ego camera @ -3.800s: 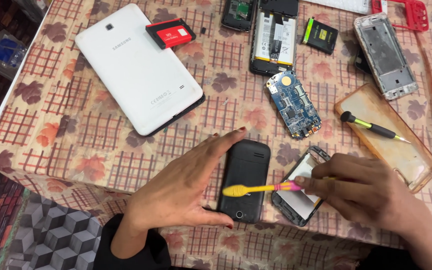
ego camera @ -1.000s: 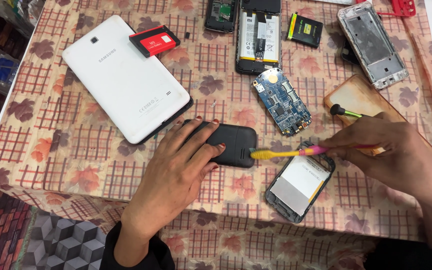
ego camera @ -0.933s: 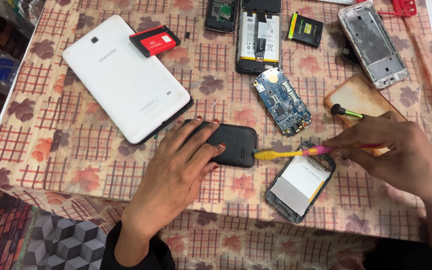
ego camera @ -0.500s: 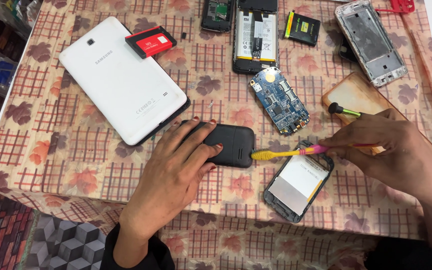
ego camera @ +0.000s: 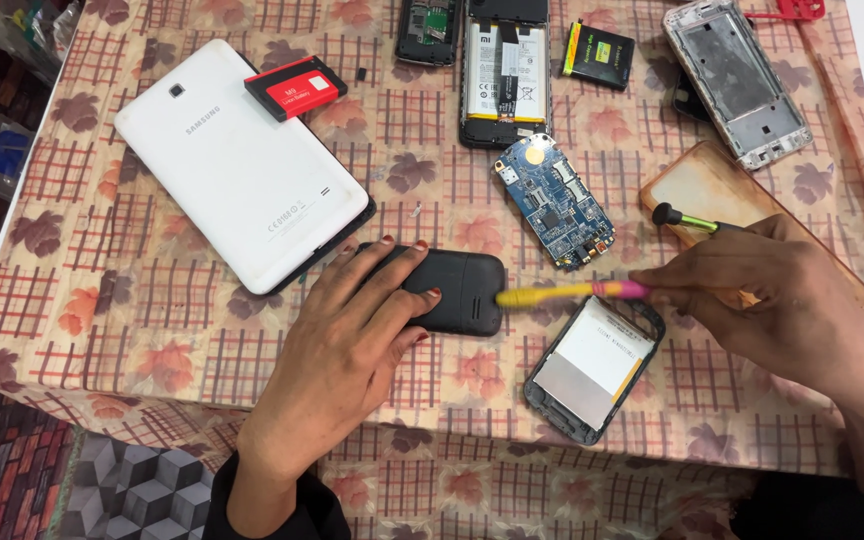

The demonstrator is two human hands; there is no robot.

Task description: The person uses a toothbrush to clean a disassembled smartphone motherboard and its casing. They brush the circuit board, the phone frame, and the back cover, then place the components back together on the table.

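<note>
Here the left hand (ego camera: 352,335) lies flat, fingers spread, on the black phone (ego camera: 452,290), pinning it to the counter (ego camera: 102,310) just below the white tablet (ego camera: 242,160). The right hand (ego camera: 782,295) is closed around a yellow-and-pink brush (ego camera: 572,292), whose yellow tip touches the phone's right end. Just below the brush lies an open phone frame (ego camera: 597,368) with a pale panel inside. A blue circuit board (ego camera: 554,200) sits above the brush, near a clear orange case (ego camera: 722,195) on which a green-handled screwdriver (ego camera: 687,218) rests, partly hidden by the right hand. A red battery (ego camera: 295,87) lies on the tablet's upper corner; an opened phone (ego camera: 505,70), a yellow-and-black battery (ego camera: 599,55) and a silver frame (ego camera: 737,80) lie along the far edge.
</note>
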